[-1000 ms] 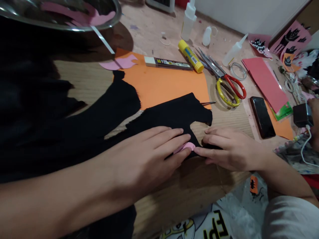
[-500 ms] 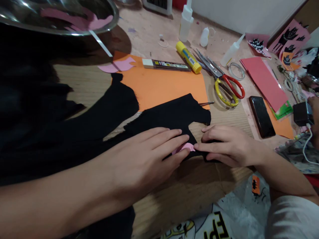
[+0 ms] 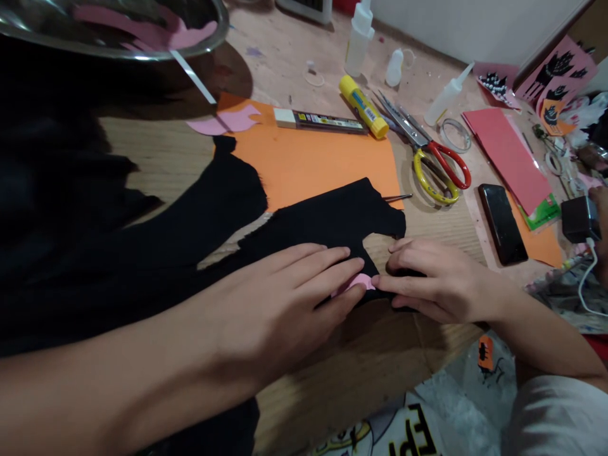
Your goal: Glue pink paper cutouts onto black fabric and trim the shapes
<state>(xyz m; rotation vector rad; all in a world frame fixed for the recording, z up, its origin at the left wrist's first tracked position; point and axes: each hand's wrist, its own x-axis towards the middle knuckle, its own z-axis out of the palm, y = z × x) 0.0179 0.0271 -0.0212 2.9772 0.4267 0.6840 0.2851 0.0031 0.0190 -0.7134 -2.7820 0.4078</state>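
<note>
Black fabric [image 3: 327, 218] lies across the wooden table, its right part cut into a notched shape. On its near edge rests a small pink piece [image 3: 363, 280], partly covered. My left hand [image 3: 304, 285] lies flat over fabric and pink piece, fingers stretched, thumb at the piece's near side. From the right, my right hand [image 3: 437, 282] touches the piece's right end and the fabric there with fingers apart; its fingertips are partly hidden. Beneath the fabric's far edge is an orange sheet [image 3: 327, 164], with the thin tip of a metal tool [image 3: 398, 197] poking out.
Scissors [image 3: 422, 149], a glue stick [image 3: 363, 107] and a pencil-lead case [image 3: 327, 121] lie beyond the fabric. A metal bowl [image 3: 216, 44] holds pink cutouts at upper left. Squeeze bottles [image 3: 446, 98] stand at the back. At right are a phone [image 3: 502, 223] and another person's hand [image 3: 602, 215].
The whole view has shifted slightly, with the table items appearing a little farther right. Both hands keep nearly the same position on the fabric and pink piece.
</note>
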